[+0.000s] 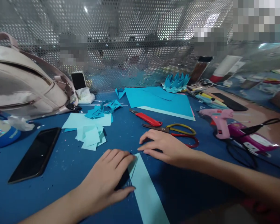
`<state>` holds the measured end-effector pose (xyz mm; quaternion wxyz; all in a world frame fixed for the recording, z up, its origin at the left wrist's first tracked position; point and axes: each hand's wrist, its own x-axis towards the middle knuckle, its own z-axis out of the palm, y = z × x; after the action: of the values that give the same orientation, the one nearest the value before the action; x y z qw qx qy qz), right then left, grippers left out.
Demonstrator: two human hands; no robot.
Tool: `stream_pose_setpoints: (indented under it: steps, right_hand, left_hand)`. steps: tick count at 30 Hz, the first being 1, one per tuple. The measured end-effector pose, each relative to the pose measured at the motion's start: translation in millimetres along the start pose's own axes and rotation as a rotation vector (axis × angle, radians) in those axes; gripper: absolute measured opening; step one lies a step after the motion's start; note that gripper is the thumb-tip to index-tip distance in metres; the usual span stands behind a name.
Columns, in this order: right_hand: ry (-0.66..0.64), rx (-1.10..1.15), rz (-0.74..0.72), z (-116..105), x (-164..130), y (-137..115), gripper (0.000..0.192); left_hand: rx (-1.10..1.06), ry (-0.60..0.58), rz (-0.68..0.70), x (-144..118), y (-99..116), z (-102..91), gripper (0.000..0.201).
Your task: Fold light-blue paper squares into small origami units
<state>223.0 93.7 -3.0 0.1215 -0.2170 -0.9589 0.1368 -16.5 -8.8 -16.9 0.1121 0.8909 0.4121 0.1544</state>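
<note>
A long light-blue paper strip (pixel 147 191) runs from the bottom edge of the view up to between my hands, its top corner folded over into a triangle. My left hand (pixel 109 177) rests at the strip's left edge, fingertips on the folded corner and thumb spread apart lower down. Just right of the strip's tip is my right hand (pixel 164 145), open with fingers apart and nothing in them. Behind it lie scissors (pixel 183 130) with one yellow and one red handle, partly covered by the hand. A red utility knife (pixel 148 119) lies beyond them.
Small light-blue paper squares (pixel 91 137) and folded blue paper pieces (pixel 104 109) lie left of centre. Large blue sheets (pixel 156 99) and a spiky blue paper model (pixel 176 82) are further back. A phone (pixel 36 154), a backpack (pixel 25 81) and a pink glue gun (pixel 219 119) flank the area.
</note>
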Motion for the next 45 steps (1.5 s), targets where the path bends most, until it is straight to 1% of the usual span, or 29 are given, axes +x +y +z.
stream_pose_setpoints:
  steps: [2,4,6,7,8,10,13,16,19,23,25,29,34,37,41,45]
  right_hand:
    - [0.001,0.041,0.002,-1,3,-1,0.021]
    - [-0.015,0.061,-0.001,-1,5,-4,0.019]
    - [-0.047,0.085,0.005,0,8,-7,0.020]
    - [-0.057,0.100,0.011,0,9,-8,0.022]
    - [-0.060,0.121,0.019,1,10,-8,0.022]
    - [-0.051,0.212,0.050,3,13,-8,0.016]
    - [-0.026,0.378,0.112,5,16,-8,0.007]
    - [-0.014,0.466,0.147,4,17,-10,0.011]
    - [0.013,0.549,0.183,-1,17,-13,0.015]
    - [0.048,0.651,0.228,-6,15,-17,0.016]
    - [0.051,0.683,0.233,-6,15,-17,0.016]
    - [0.053,0.718,0.235,-3,14,-17,0.016]
    - [0.029,0.738,0.231,0,17,-15,0.022]
    - [0.003,0.715,0.234,0,18,-14,0.024]
    - [-0.040,0.619,0.191,0,21,-9,0.015]
    - [-0.067,0.491,0.157,5,24,-3,0.008]
  left_hand:
    - [-0.002,0.025,-0.053,4,2,3.6,0.052]
    - [0.015,0.043,-0.082,8,4,5.5,0.038]
    - [0.010,0.081,-0.085,13,3,5.7,0.020]
    - [-0.007,0.107,-0.085,14,2,5.3,0.014]
    - [-0.031,0.133,-0.089,16,1,4.7,0.015]
    - [-0.092,0.184,-0.116,20,-2,2.8,0.021]
    - [-0.181,0.253,-0.200,25,-7,-1.0,0.024]
    - [-0.266,0.341,-0.294,28,-9,-5.4,0.026]
    - [-0.317,0.395,-0.310,28,-7,-10.3,0.026]
    - [-0.356,0.373,-0.240,25,0,-14.5,0.025]
    - [-0.370,0.354,-0.225,24,1,-14.3,0.029]
    - [-0.396,0.335,-0.227,23,-1,-10.9,0.037]
    - [-0.436,0.321,-0.259,25,-1,-9.4,0.038]
    - [-0.449,0.298,-0.287,26,1,-9.9,0.036]
    - [-0.456,0.269,-0.341,27,-2,-6.9,0.031]
    - [-0.456,0.258,-0.411,27,-10,1.4,0.043]
